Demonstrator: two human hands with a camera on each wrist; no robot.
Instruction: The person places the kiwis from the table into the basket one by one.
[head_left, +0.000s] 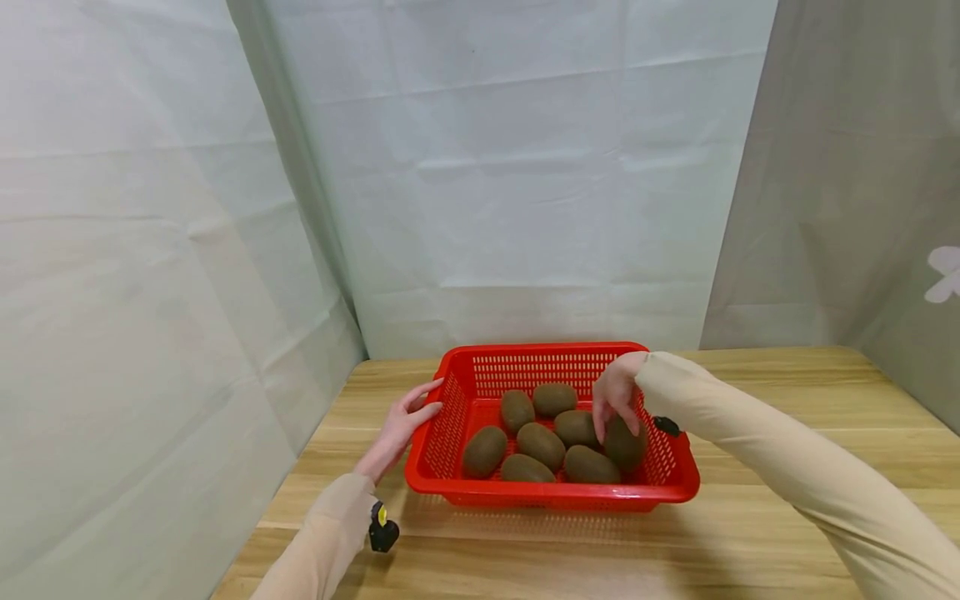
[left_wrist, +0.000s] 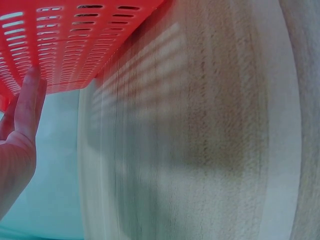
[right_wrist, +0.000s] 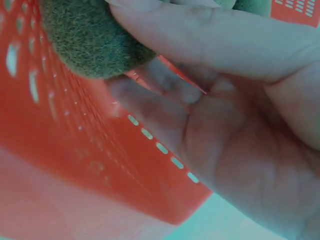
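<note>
Wooden table (head_left: 750, 533): kiwi (head_left: 626, 446) inside right hand (head_left: 617, 392) grip, in basket (head_left: 551, 492).

Red basket (head_left: 551, 492) sat mid-table, open at the top, so entry from above was free. Its slotted walls closed off all four sides. Inside, kiwis (head_left: 540, 444) lay packed close, touching one another; bare floor showed only at the left and along the back wall. Right hand (head_left: 617, 398) filled the right end, fingers round the kiwi against the right wall (head_left: 625, 446). Left hand (head_left: 402, 425) lay against the left wall outside. Wooden table (head_left: 750, 533) ran bare on every side of the basket. Cloth backdrop (head_left: 525, 208) shut the far edge and both sides.
</note>
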